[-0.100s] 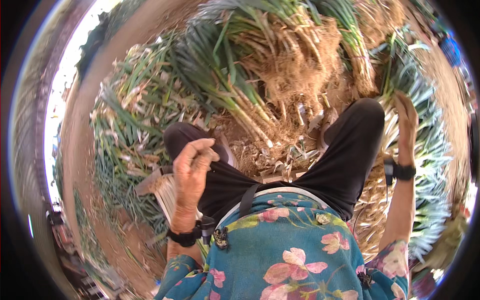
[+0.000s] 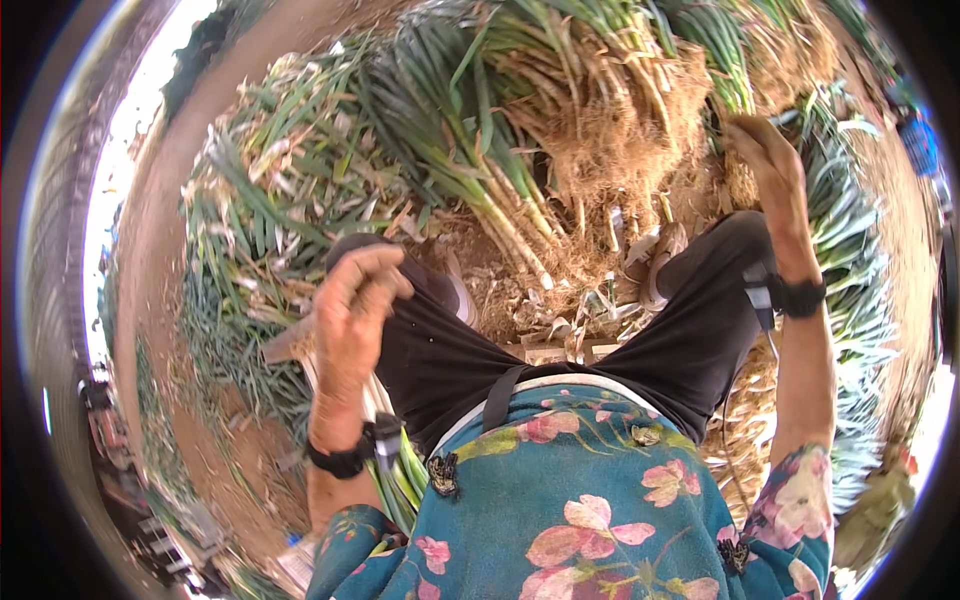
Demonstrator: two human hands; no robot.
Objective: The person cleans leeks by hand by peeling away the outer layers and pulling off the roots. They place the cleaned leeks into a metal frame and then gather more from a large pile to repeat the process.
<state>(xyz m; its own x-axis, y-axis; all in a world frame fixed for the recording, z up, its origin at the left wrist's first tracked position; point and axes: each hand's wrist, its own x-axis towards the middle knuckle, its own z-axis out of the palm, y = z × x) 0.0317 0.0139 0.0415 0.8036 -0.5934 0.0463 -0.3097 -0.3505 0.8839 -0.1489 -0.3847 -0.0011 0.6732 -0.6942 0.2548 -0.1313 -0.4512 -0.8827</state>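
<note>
My left hand (image 2: 350,315) hovers beside my left knee, its fingers loosely bent and apart, with nothing visible in them. Below it, a few long green onions (image 2: 408,482) lie along my left side, partly covered by my wrist and forearm. My right hand (image 2: 775,180) reaches forward past my right knee, fingers stretched out and empty. It is nearest to the upright green onions (image 2: 735,85) with their roots on; whether it touches them I cannot tell. Between my knees, a loose bunch of long green onions (image 2: 505,225) leans with its pale stems toward me.
A large rooted heap of green onions (image 2: 620,120) stands ahead. Discarded leaves (image 2: 290,190) pile up at the left. Pale-stemmed green onions (image 2: 850,270) line the right side. A brown wooden piece (image 2: 288,342) juts out by my left hand. Peelings (image 2: 570,325) litter the ground between my shoes.
My right hand has moved forward and left, from above the pale-stemmed row toward the rooted onions. My left hand has shifted a little to the left. The whole view has turned slightly.
</note>
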